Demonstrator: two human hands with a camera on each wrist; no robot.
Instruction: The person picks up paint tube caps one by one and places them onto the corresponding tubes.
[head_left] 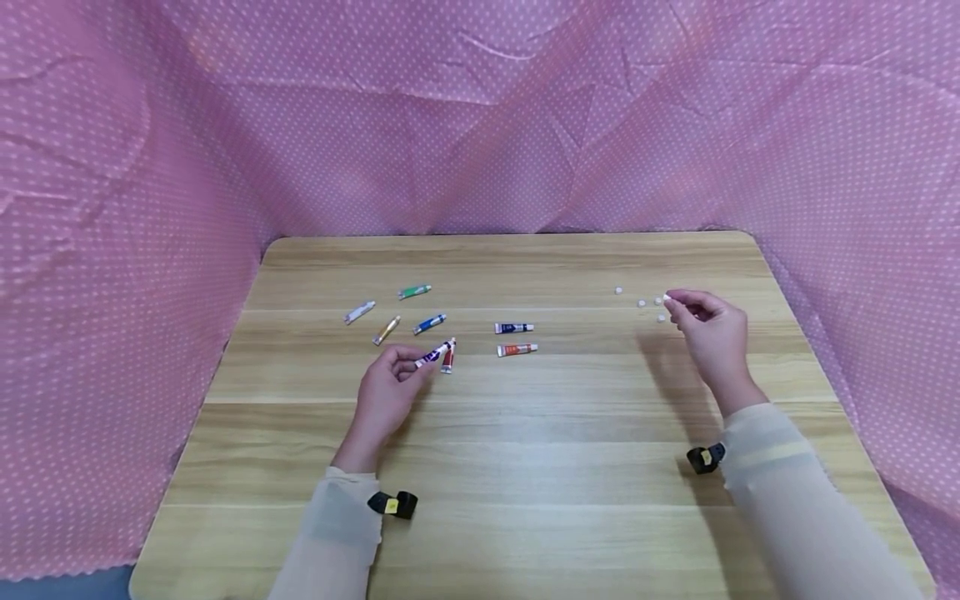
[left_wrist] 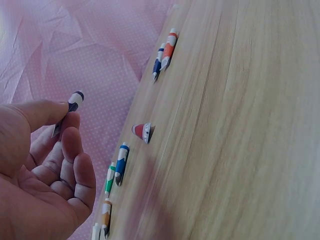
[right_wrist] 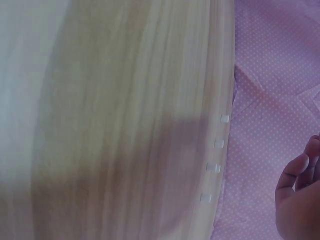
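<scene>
Left hand (head_left: 386,392) pinches purple-white paint tube (head_left: 432,356); red tube (head_left: 447,358) just beside. Right hand (head_left: 708,329) pinches small white cap (head_left: 667,297) near loose caps (head_left: 641,303) on wooden table (head_left: 525,467).

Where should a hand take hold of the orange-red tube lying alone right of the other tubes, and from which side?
Probably across the middle of the orange-red tube, coming straight down from above. It lies flat on the table, long axis left to right, so thumb and finger can pinch its near and far sides. The dark blue tube lies parallel just behind it, apart, so keep the far finger close in.
</scene>
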